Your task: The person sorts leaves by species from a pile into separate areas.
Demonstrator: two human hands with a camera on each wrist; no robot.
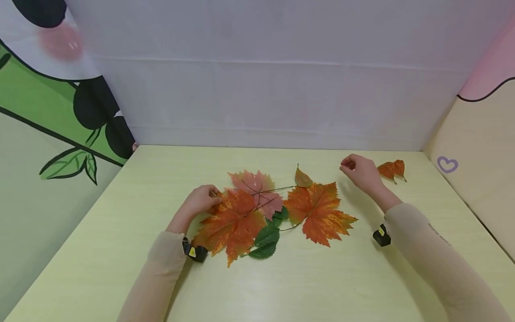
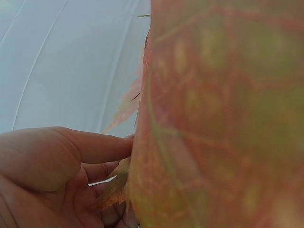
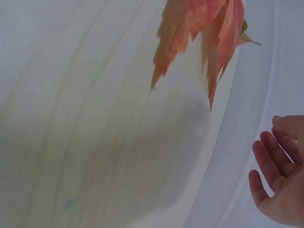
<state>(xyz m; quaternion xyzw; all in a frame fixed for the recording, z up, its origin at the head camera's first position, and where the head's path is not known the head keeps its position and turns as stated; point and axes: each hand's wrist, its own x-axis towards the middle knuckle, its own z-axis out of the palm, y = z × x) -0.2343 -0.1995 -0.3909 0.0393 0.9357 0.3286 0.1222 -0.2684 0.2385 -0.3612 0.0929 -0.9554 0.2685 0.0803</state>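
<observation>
Orange leaf [image 1: 233, 221], pinched by left hand [image 1: 199, 200], partly hides pink leaf [image 1: 259, 182]; right hand [image 1: 364, 174], fingers loose, near small rusty leaves [image 1: 387, 170].

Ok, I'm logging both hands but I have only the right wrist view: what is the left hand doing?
Observer: In the head view, the left hand pinches the edge of a large orange leaf.
Operator: And what lies beside the right hand, on its right?
Observer: Two small orange-brown leaves on the table.
Operator: Any dark green leaves?
Observer: Yes, dark green leaves show between the pinched leaf and the other large orange leaf.
</observation>
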